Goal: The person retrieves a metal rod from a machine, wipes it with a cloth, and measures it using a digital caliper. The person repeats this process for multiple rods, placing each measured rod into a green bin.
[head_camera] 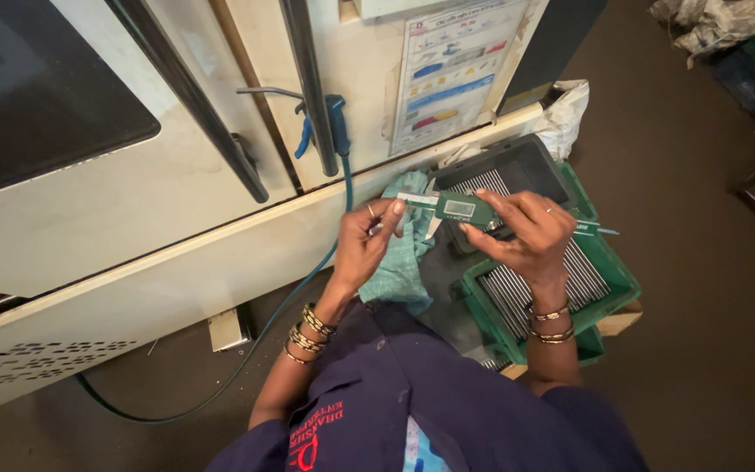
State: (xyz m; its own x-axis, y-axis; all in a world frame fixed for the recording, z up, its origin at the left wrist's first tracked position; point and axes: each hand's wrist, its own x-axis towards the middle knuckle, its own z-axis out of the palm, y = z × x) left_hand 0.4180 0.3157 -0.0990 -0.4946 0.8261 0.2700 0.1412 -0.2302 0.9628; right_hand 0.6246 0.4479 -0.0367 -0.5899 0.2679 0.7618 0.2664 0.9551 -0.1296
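The right hand [526,234] is gripping a digital caliper [469,210] by its green body, with the thumb lying along the top edge next to the small grey display and the other fingers wrapped underneath. The caliper is being held roughly level, out in front of the person's chest, and its thin depth rod is projecting past the right hand toward the right. The left hand [364,245] is closing its thumb and forefinger at the jaw end of the caliper, where a small metal part [377,229] is showing between the fingertips; whether the caliper jaws are touching that part cannot be told. A teal cloth [404,258] is hanging down between the two hands, draped against the left palm. Below the right hand, a green crate [618,275] is holding rows of thin steel rods [517,293] lying side by side, and a dark grey tray [526,166] with more rods is sitting just behind it. A cream machine housing [133,218] is filling the left side of the view, and a blue air gun [335,122] is hanging on it with its hose running down to the floor.
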